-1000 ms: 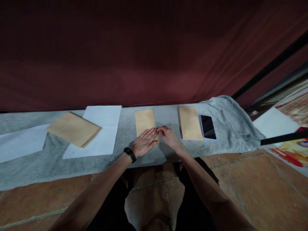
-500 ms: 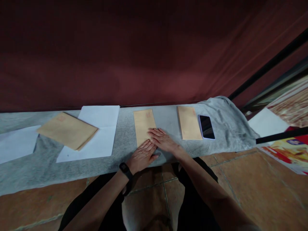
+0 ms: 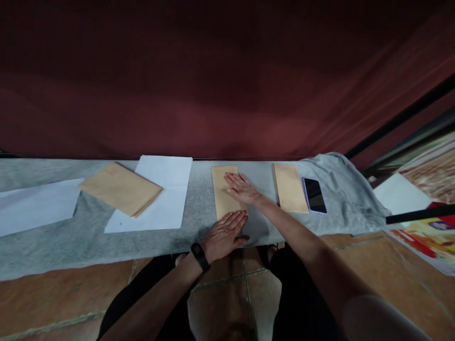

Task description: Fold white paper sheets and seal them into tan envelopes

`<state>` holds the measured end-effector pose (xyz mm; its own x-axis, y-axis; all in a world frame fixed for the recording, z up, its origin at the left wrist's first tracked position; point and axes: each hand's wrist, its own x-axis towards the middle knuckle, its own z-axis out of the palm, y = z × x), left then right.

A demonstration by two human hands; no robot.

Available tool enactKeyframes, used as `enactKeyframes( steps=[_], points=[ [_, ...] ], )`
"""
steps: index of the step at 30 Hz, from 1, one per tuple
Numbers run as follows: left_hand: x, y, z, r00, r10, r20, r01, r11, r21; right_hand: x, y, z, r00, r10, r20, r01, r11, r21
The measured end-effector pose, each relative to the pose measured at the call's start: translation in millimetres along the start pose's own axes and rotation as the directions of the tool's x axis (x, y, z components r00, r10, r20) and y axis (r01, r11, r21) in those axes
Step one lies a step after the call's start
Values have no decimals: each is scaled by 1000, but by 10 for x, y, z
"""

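Observation:
A brown paper envelope (image 3: 221, 192) lies flat on the grey cloth in front of me, its long side pointing away. Across its near end rests my left hand (image 3: 227, 235), palm down, fingers stretched out and a black band on the wrist. My right hand (image 3: 243, 189) lies open on the envelope's upper right part, fingers pointing left and covering some of its surface. Neither hand grips anything. Part of the envelope's near edge is hidden under my left hand.
Right of my hands lie a stack of brown envelopes (image 3: 290, 189) and a phone (image 3: 314, 195). To the left, more brown envelopes (image 3: 121, 189) overlap white paper sheets (image 3: 170, 199); another white sheet (image 3: 35, 206) is farther left. A dark red cloth (image 3: 213, 118) hangs behind the grey cloth (image 3: 199, 208).
My right hand has slid away from my left, up along the envelope toward its far end. My left hand stays on the near end. The whole view has shifted slightly.

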<state>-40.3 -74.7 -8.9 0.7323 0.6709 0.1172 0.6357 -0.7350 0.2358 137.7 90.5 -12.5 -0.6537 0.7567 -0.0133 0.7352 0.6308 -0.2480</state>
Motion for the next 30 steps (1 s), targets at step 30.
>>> enactKeyframes(
  steps=[30],
  points=[
    [-95,106,53,996,-85,-20,85,996,22,-578,-497,-5,950,-268,157,224,941,254]
  ],
)
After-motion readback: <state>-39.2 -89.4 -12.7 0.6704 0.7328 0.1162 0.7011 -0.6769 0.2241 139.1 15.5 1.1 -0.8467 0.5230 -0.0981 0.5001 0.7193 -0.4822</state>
